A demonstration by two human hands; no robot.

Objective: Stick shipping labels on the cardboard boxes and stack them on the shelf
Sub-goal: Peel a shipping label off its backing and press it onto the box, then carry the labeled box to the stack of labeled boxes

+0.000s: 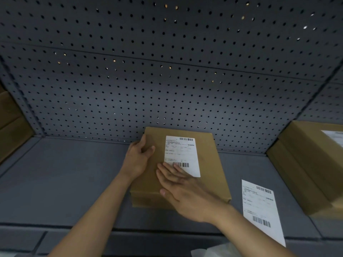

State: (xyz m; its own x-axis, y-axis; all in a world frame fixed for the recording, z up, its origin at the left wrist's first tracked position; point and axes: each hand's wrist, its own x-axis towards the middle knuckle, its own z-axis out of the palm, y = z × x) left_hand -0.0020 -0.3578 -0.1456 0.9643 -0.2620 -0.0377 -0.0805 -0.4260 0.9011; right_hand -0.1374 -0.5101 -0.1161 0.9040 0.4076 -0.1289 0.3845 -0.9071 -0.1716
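Low at the bottom edge, right of centre, you have something white and crumpled (217, 250), too blurred to name. Just beyond it, at lower right, a loose shipping label (259, 206) lies flat on the grey shelf (65, 182), overhanging its front edge. Your right hand (183, 190) lies flat with fingers straight, pressing on the lower left corner of the stuck label (182, 153) on top of the cardboard box (209, 164). Your left hand (138, 158) grips the box's left edge, thumb on top and fingers curled round the side. That box sits at centre frame on the shelf, its far end against the pegboard (148, 80). At far right stands a labelled stack of boxes (304, 164), and more cardboard (11, 127) shows at the left edge.
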